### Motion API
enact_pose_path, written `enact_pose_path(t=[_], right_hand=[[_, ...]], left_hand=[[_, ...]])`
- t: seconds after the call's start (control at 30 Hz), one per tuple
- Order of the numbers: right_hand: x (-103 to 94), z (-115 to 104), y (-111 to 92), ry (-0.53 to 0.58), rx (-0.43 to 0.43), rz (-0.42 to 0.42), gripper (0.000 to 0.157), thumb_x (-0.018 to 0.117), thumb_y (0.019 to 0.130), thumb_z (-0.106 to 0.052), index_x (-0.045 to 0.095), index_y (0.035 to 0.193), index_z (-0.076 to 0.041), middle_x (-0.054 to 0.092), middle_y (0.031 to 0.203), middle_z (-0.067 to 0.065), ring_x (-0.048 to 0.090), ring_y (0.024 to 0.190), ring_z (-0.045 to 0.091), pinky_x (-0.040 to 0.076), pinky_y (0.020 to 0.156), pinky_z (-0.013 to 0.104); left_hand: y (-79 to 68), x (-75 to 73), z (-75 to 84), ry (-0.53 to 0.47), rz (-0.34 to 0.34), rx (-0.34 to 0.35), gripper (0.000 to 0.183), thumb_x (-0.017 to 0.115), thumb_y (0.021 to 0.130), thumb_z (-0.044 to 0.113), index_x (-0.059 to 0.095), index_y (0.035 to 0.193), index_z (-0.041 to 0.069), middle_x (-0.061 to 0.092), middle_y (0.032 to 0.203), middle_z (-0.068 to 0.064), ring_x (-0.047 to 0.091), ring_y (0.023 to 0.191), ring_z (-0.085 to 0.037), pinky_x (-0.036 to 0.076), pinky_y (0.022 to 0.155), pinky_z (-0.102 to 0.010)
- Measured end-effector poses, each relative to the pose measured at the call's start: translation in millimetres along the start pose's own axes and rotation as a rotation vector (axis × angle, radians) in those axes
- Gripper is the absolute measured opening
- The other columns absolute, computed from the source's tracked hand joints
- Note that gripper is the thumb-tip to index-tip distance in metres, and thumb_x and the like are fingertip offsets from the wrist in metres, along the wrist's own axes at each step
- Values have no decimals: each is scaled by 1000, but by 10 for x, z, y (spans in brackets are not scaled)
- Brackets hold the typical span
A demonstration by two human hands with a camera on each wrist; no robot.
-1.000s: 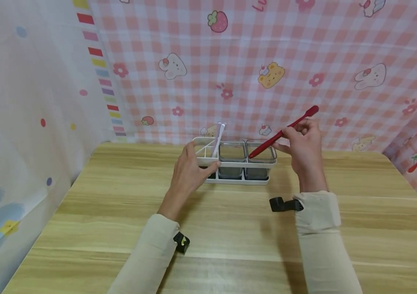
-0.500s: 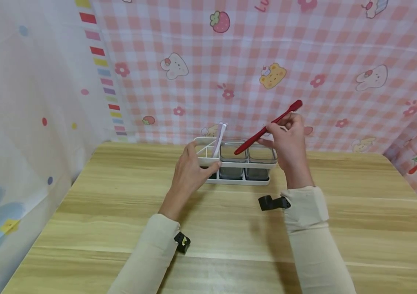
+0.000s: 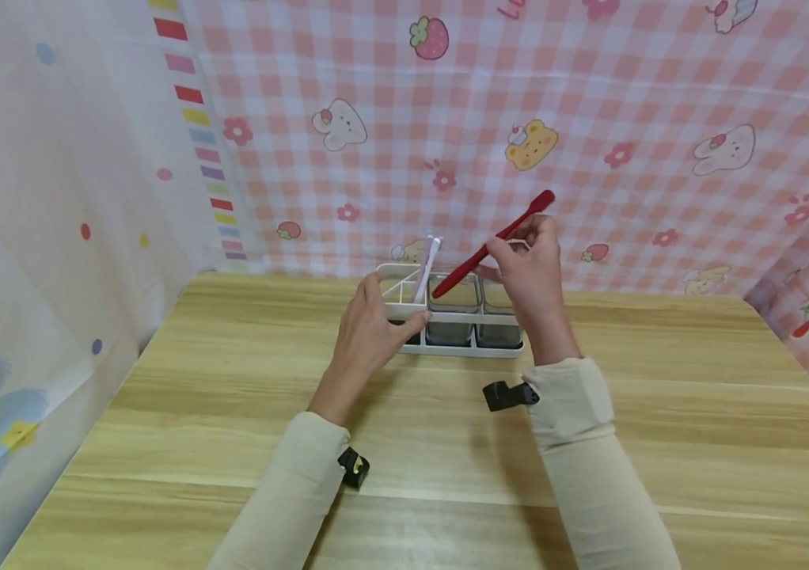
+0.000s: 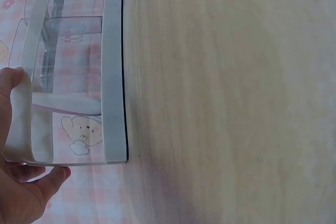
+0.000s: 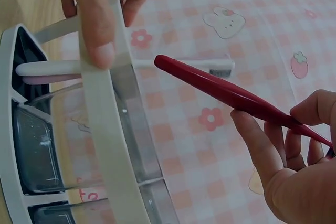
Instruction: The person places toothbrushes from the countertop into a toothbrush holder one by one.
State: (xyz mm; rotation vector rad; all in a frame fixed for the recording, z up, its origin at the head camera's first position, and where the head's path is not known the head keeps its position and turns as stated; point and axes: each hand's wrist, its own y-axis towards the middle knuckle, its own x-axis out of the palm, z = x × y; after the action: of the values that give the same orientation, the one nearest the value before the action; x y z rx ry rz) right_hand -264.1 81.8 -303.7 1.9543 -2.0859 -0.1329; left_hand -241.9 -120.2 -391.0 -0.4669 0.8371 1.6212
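A white toothbrush holder (image 3: 474, 319) with two clear cups (image 3: 450, 333) stands at the table's back edge. My left hand (image 3: 367, 326) grips its left end, the thumb over the front of the upper rim. In the divided left section lean a white toothbrush (image 5: 173, 63) and a pale purple one (image 3: 423, 265), heads up. My right hand (image 3: 534, 273) pinches a red toothbrush (image 5: 226, 92) near its upper part, head up and to the right. Its handle end points down left, over the middle cup and close to the white toothbrush. Dark bottoms of the holder's sections show in the right wrist view.
The holder stands on a wood-grain table (image 3: 404, 475). A pink checked cloth (image 3: 404, 142) hangs right behind it, and a white patterned cloth (image 3: 77, 261) hangs at the left. Each sleeve carries a black wrist mount.
My right hand has moved left with the red toothbrush, whose handle end has passed from the right cup to the middle cup's left side. My left hand has kept its grip in place.
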Motion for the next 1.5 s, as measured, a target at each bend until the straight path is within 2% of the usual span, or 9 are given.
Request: enact_pose_path(t=[0.27, 0.47, 0.7, 0.83, 1.27, 1.5], right_hand=[[102, 77, -31, -52, -64, -59, 31, 59, 97, 2, 35, 115, -4, 47, 104, 12, 59, 93, 26, 59, 72, 37], [143, 99, -69, -88, -86, -82, 34, 63, 98, -2, 36, 119, -8, 49, 109, 15, 60, 97, 26, 59, 74, 37], [177, 119, -69, -158, -208, -132, 32, 57, 99, 3, 35, 123, 5, 48, 112, 16, 61, 96, 25, 59, 73, 35], [205, 121, -91, -185, -248, -142, 30, 56, 99, 5, 37, 123, 6, 49, 111, 14, 61, 93, 24, 59, 71, 34], [281, 192, -142, -245, -281, -148, 27, 56, 99, 5, 41, 121, 2, 51, 113, 20, 62, 92, 29, 59, 72, 41], [297, 224, -142, -258, -259, -143, 28, 56, 99, 4, 40, 122, 2, 52, 112, 20, 63, 93, 29, 59, 71, 42]], left_hand=[[-4, -7, 6, -3, 1, 8, 91, 76, 84, 54, 34, 147, 3, 53, 127, -16, 55, 105, -31, 48, 93, -49], [-9, -8, 16, -2, -4, 1, 91, 76, 85, 54, 34, 147, 3, 52, 129, -15, 55, 107, -31, 48, 94, -49], [-8, -8, 20, -6, 1, -2, 91, 76, 85, 53, 34, 148, 2, 52, 129, -16, 55, 107, -30, 48, 94, -48], [-10, -2, 19, -10, 3, 1, 92, 76, 85, 53, 34, 148, 2, 52, 130, -16, 55, 108, -30, 48, 94, -49], [-4, 3, 8, -6, 5, -1, 93, 77, 85, 53, 33, 149, 1, 52, 131, -17, 56, 110, -31, 48, 95, -48], [-7, 2, 9, -17, -5, -10, 94, 77, 85, 52, 31, 150, 1, 52, 134, -19, 55, 113, -32, 47, 97, -49]])
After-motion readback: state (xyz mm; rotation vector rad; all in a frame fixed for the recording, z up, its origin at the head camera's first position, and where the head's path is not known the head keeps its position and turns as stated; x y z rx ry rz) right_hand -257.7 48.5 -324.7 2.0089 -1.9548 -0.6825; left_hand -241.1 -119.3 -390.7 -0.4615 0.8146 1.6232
